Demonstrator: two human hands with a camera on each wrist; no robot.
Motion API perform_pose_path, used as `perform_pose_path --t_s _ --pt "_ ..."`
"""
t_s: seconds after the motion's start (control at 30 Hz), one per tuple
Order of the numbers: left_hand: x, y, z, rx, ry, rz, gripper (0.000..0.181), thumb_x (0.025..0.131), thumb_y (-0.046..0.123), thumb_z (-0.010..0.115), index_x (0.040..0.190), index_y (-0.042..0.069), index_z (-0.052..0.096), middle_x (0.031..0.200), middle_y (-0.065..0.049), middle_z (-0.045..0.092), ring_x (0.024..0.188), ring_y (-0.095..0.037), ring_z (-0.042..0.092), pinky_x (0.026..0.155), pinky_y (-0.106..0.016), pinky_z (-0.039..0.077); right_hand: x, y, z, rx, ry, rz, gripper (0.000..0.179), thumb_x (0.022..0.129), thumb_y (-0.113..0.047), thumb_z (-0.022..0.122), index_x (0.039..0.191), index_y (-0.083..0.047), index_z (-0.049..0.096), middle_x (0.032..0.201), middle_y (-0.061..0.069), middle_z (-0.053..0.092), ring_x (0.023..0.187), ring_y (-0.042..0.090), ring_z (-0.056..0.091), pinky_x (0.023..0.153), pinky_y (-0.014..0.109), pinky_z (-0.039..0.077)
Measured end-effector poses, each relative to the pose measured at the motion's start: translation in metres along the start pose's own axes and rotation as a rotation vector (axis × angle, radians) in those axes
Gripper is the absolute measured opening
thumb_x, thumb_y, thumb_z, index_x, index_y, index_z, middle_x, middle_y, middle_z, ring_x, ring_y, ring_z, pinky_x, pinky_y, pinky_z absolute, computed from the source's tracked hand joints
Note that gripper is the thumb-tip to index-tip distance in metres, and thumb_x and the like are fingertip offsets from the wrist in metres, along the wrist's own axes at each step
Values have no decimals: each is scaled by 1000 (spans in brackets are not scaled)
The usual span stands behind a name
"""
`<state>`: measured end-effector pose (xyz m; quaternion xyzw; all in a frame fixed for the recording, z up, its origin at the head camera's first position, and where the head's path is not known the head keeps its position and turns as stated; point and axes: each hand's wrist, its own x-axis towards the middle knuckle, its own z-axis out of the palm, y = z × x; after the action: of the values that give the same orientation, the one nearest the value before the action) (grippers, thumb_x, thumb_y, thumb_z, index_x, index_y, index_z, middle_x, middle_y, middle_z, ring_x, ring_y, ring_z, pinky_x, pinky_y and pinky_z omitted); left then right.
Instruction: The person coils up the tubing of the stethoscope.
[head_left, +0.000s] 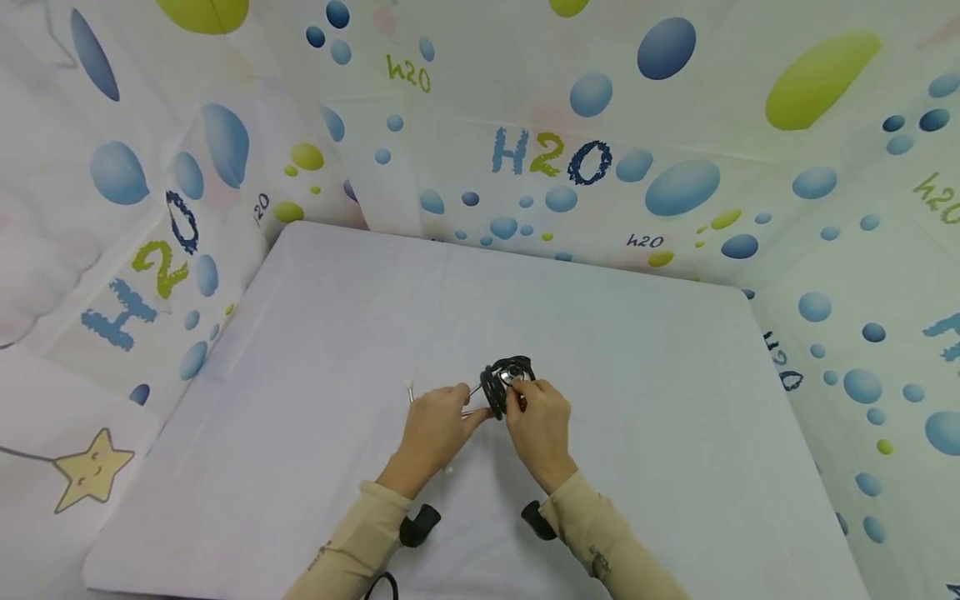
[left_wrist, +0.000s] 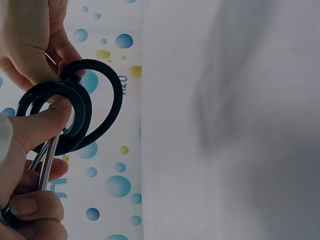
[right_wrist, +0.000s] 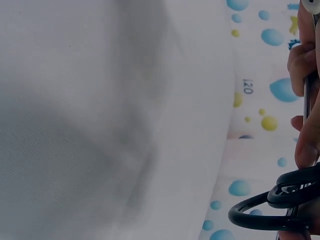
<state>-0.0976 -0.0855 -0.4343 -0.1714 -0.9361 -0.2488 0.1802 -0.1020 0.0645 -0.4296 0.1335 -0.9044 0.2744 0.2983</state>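
Observation:
A stethoscope is held up over the table, its black tubing (head_left: 493, 392) wound into loops. My left hand (head_left: 438, 423) grips the silver ear tubes (left_wrist: 47, 165), with the thumb lying against the coil in the left wrist view. On the other side, my right hand (head_left: 542, 418) pinches the coil close to the round silver chest piece (head_left: 513, 372). One white ear tip (head_left: 409, 384) sticks out beyond the left hand, and the other ear tip (head_left: 448, 469) shows below it. One loop of tubing (right_wrist: 255, 225) stands out wider than the rest in the right wrist view.
A white-covered table (head_left: 637, 350) spreads around the hands. Printed curtains (head_left: 480, 100) with blue and green bubbles rise behind and beside it. Black devices (head_left: 420, 527) sit at both wrists, and a black cable (head_left: 384, 583) loops by the left sleeve.

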Motion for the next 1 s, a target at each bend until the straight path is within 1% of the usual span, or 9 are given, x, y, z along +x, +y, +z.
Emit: perform_pose_path --t_s 0.07,0.17,0.33,0.43,0.53,0.7,0.83,0.9,1.0 --pt "0 0 1 -7 -8 -10 36 74 35 78 69 4 60 61 -5 62 49 -16 57 44 -26 43 0 2 1 9 11 9 5 73 5 72 77 7 71 67 15 65 52 18 59 46 27 47" --pt "0 0 0 -22 -10 -23 36 74 35 78 70 4 61 63 -5 64 51 -17 58 45 -27 45 0 3 2 13 33 -3 5 72 4 73 76 6 71 66 14 65 51 16 59 46 25 47" --pt "2 -3 -1 -45 -17 -35 36 74 36 78 71 3 61 64 -8 65 53 -19 59 47 -28 46 -3 4 2 20 54 -63 9 74 1 75 81 6 72 70 13 64 56 17 60 49 26 48" --pt "3 -5 -1 -75 -39 -53 36 74 35 78 71 3 61 64 -9 65 53 -20 59 48 -29 46 -4 4 2 41 50 -88 10 75 1 75 84 6 72 73 13 63 60 18 59 53 27 48" --pt "5 -8 -1 -112 -80 -72 37 74 35 78 71 3 61 63 -10 64 53 -19 57 49 -29 45 -7 5 1 92 45 -87 11 75 4 73 85 8 71 77 14 62 62 19 60 54 26 49" --pt "6 -12 -1 -156 -159 -106 39 75 37 77 72 1 62 62 -5 58 54 -14 49 51 -25 41 -14 5 0 158 27 -59 15 72 10 70 88 9 69 85 17 59 66 19 63 55 25 52" --pt "5 -14 0 -168 -173 -110 41 74 38 78 72 1 61 63 -3 55 55 -13 48 52 -25 40 -17 5 0 182 27 -29 17 71 14 70 87 9 68 84 16 57 64 19 63 55 25 52" --pt "5 -15 0 -168 -170 -110 41 74 39 78 71 1 61 64 -4 56 56 -14 49 53 -26 41 -16 5 1 222 37 8 16 70 15 71 84 8 67 81 16 59 62 19 64 55 24 52" --pt "5 -15 0 -168 -178 -120 41 73 39 78 71 2 60 65 -3 55 57 -15 49 54 -27 40 -14 6 -1 326 48 116 14 69 14 72 80 7 67 76 15 62 59 20 64 54 22 52"
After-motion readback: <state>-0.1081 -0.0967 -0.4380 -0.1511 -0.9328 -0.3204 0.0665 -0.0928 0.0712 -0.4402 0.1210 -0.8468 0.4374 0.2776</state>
